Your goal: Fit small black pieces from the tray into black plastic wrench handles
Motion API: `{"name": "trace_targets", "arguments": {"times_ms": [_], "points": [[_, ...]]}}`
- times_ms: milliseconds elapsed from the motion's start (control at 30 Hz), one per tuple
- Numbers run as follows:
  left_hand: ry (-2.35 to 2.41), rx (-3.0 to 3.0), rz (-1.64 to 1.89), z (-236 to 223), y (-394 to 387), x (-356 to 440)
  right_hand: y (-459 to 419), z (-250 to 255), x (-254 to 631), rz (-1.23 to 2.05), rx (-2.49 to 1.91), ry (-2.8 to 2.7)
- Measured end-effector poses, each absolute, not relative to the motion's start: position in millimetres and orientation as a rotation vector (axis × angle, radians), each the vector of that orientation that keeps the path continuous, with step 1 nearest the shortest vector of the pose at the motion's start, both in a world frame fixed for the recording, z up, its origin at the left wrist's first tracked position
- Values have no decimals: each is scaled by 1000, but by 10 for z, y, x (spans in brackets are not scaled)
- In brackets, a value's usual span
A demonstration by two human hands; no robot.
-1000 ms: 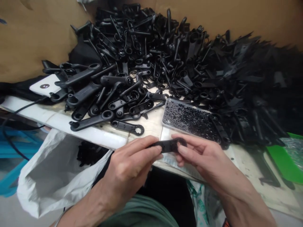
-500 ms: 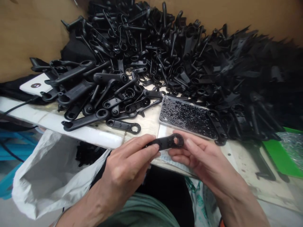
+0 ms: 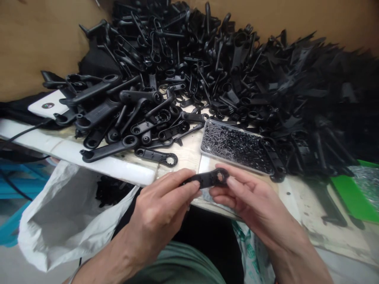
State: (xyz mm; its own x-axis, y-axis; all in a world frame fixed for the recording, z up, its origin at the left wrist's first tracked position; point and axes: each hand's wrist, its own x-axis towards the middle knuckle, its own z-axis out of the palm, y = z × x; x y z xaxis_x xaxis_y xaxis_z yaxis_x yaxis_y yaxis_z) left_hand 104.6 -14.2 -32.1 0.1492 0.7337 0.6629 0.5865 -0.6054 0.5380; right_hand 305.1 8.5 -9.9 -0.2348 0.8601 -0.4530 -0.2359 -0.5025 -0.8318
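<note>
Between my hands is a black plastic arm-shaped part (image 3: 207, 179) with a round ring at its right end. My left hand (image 3: 162, 201) pinches its narrow left end between thumb and fingers. At the ring, my right hand (image 3: 248, 193) has its thumb on the near rim and its fingers behind. Just beyond the right hand lies a clear shallow tray (image 3: 204, 152) full of tiny dark pieces (image 3: 233, 144). A similar flat black part (image 3: 155, 156) with a toothed ring rests on the table to the left of the tray.
A large heap of black plastic parts (image 3: 177, 51) covers the back of the table (image 3: 189, 152). Left are a white box (image 3: 47, 104) with a cable and an open white sack (image 3: 59, 225) below the table edge. A green tray (image 3: 352, 197) stands at right.
My right thumb has shifted slightly left on the ring of the black part. The whole view has moved a little; the left hand keeps its grip.
</note>
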Motion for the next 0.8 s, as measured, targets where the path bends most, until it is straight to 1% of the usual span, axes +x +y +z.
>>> {"name": "trace_targets", "arguments": {"times_ms": [567, 800], "points": [[1293, 2239, 1425, -341, -159, 1103, 32, -112, 3018, 1770, -1283, -794], [1286, 2229, 1419, -343, -163, 1101, 36, -113, 3041, 1816, -1232, -779]]}}
